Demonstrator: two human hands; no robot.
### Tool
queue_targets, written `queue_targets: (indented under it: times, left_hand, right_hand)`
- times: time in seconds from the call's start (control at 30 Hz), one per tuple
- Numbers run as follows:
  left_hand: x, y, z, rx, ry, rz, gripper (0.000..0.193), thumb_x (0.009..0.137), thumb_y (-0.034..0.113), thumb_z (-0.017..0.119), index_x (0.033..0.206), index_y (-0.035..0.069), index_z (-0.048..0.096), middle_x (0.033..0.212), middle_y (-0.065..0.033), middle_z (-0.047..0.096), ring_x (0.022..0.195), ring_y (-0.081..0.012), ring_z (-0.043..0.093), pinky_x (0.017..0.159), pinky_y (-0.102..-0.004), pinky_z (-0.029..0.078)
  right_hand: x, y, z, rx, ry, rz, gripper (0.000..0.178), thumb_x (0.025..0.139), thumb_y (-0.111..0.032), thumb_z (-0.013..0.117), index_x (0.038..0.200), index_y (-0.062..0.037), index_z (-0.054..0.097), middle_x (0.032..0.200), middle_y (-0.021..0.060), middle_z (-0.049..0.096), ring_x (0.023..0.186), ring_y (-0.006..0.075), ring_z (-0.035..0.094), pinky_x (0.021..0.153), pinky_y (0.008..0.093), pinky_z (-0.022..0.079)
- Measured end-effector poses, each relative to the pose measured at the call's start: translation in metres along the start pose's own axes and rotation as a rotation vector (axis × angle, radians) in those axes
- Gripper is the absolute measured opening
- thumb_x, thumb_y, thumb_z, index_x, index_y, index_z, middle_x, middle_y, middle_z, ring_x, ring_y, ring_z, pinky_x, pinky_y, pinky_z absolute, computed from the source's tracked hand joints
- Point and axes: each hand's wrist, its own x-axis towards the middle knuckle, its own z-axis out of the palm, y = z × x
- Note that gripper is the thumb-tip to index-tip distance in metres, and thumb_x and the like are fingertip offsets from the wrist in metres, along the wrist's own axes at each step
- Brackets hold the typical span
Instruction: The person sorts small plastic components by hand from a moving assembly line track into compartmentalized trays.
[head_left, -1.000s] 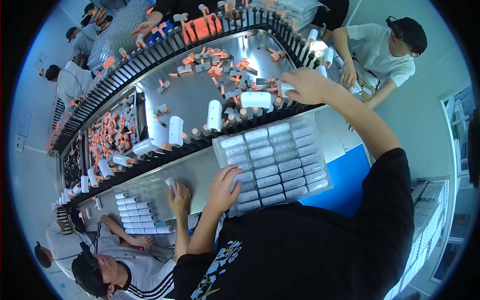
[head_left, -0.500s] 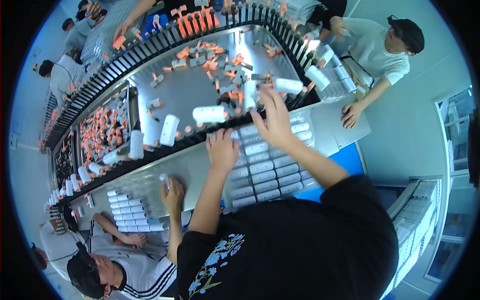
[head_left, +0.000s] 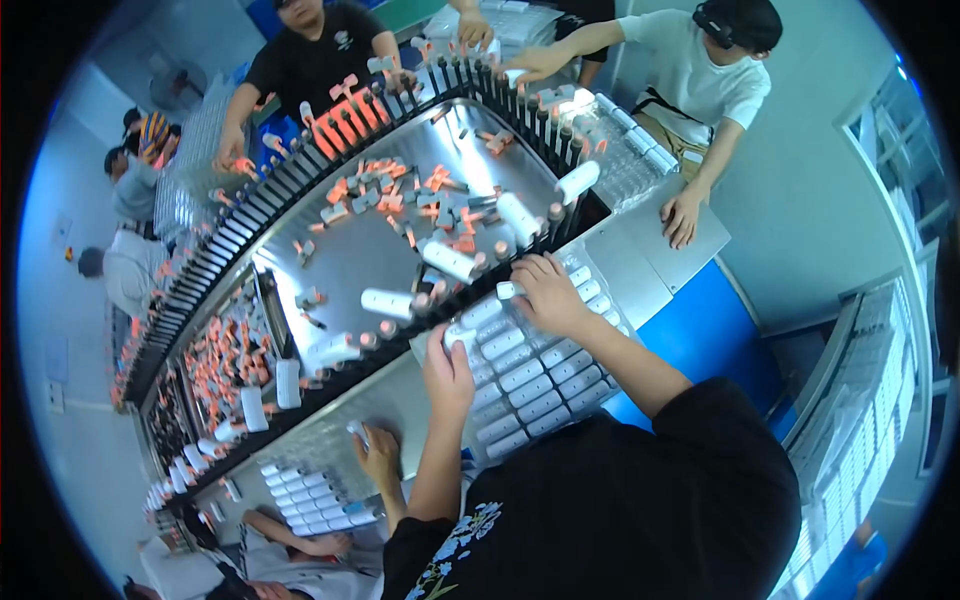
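a white case (head_left: 510, 290) is clamped between the thumb and fingers of the right hand (head_left: 547, 294), jutting leftward from the grip, over the far rows of the clear tray (head_left: 422, 349). a second white piece (head_left: 461, 335) is seen at the fingertips of the left hand (head_left: 447, 376), near the tray's far left corner; whether it is gripped cannot be told.

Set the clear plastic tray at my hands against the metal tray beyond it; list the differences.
The plastic tray is clear; the metal tray is silvery. The plastic tray holds white casings in rows; the metal tray holds jumbled orange and grey pieces. The plastic tray is smaller than the metal tray. Both hold many parts.
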Motion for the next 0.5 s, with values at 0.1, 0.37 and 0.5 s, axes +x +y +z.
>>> queue_targets:
  times: [0.1,0.37,0.5]
  left_hand:
    - [0.012,0.025,0.003,-0.38,-0.103,-0.121,0.04,0.089,0.006,0.065,0.128,0.001,0.055,0.111,-0.0121,0.065,0.101,-0.0182,0.062,0.088,-0.0314,0.05]
    - [0.15,0.153,0.071,-0.015,-0.328,0.217,0.048,0.08,0.028,0.075,0.119,0.001,0.064,0.104,-0.0202,0.072,0.096,-0.0329,0.071,0.086,-0.0383,0.054]
    - [0.196,0.157,0.137,0.224,-0.458,0.175,0.048,0.078,0.034,0.073,0.113,0.002,0.067,0.101,-0.0218,0.071,0.095,-0.0379,0.069,0.084,-0.0462,0.054]
  right_hand:
    - [-0.017,-0.025,-0.043,0.328,-0.088,0.424,0.038,0.092,-0.02,0.062,0.123,-0.0004,0.054,0.119,0.0214,0.061,0.113,0.0418,0.057,0.099,0.048,0.045]
    - [-0.092,0.025,-0.098,0.808,0.27,0.775,0.039,0.097,-0.016,0.064,0.129,0.0024,0.054,0.104,0.01,0.063,0.093,0.0172,0.061,0.082,0.0295,0.049]
    - [-0.047,0.074,-0.137,0.534,0.368,0.568,0.042,0.089,-0.013,0.07,0.126,0.0016,0.056,0.107,0.0142,0.066,0.098,0.0176,0.062,0.085,0.0314,0.05]
